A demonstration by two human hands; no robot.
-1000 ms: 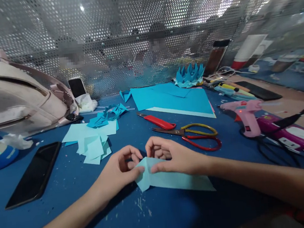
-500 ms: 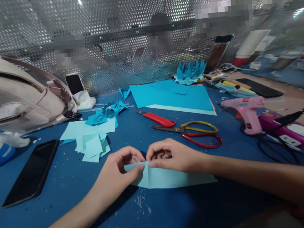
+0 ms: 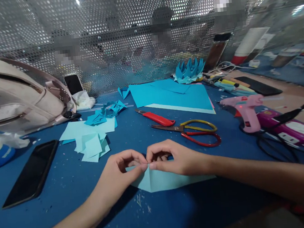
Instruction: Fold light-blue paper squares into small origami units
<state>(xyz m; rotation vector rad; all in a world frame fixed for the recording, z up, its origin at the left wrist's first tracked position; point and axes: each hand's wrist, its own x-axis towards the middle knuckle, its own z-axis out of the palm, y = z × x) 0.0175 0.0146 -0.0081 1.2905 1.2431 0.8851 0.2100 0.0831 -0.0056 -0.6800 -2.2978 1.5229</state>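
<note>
Currently, a light blue paper sheet (image 3: 169, 179) is pinned flat on the blue tabletop (image 3: 67, 183) close to the near edge, with both hands meeting over its upper edge. The left hand (image 3: 120, 172) is closed in a fingertip grip on the paper, and the right hand (image 3: 172, 158) is closed in a matching pinch, the two index tips touching. One fold is judged to be formed, since a downward point is seen below the hands; further folds are judged to remain.

Open room is found in front of the paper and to its left, up to the black phone (image 3: 30, 174). Just beyond, the scissors (image 3: 194, 133) and red cutter (image 3: 156, 118) lie near. Cut squares (image 3: 92, 145), larger blue sheets (image 3: 171, 96) and a finished folded piece (image 3: 189, 71) are placed farther back, against the perforated screen (image 3: 122, 30).
</note>
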